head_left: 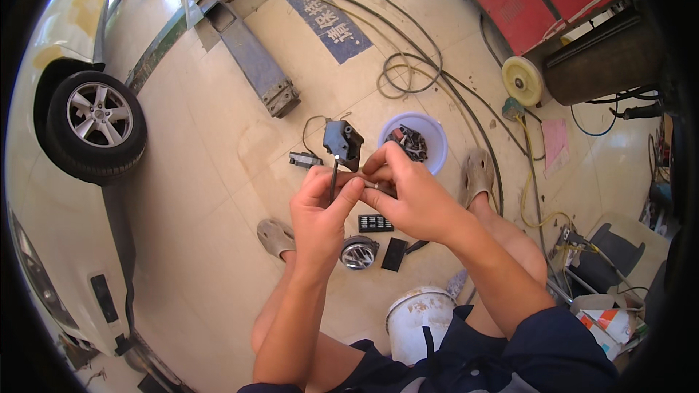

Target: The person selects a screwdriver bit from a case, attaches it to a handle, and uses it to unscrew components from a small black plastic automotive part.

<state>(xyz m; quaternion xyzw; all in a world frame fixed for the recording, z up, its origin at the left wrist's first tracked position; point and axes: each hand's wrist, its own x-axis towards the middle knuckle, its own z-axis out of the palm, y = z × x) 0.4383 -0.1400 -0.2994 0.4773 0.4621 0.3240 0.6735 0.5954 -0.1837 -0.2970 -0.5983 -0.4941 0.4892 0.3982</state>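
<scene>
Through the head view I watch two bare hands meet over the tiled floor (196,222). The left hand (319,200) and the right hand (415,200) have their fingers narrow, and together they seem to pinch one slender piece (380,188), which is between the fingertips. A dark thin rod (334,180) rises from the left fingers toward a dark boxy part (341,144); I cannot tell whether these two are joined, or whether the boxy part is supported by the hand.

I judge that the step in hand is fine fingertip work on the slender piece. The next move, in my opinion, calls for the left fingers to be steady while the right ones adjust the piece gently. Near the right hand is a pale bowl (440,138) with small dark parts (409,145).
</scene>
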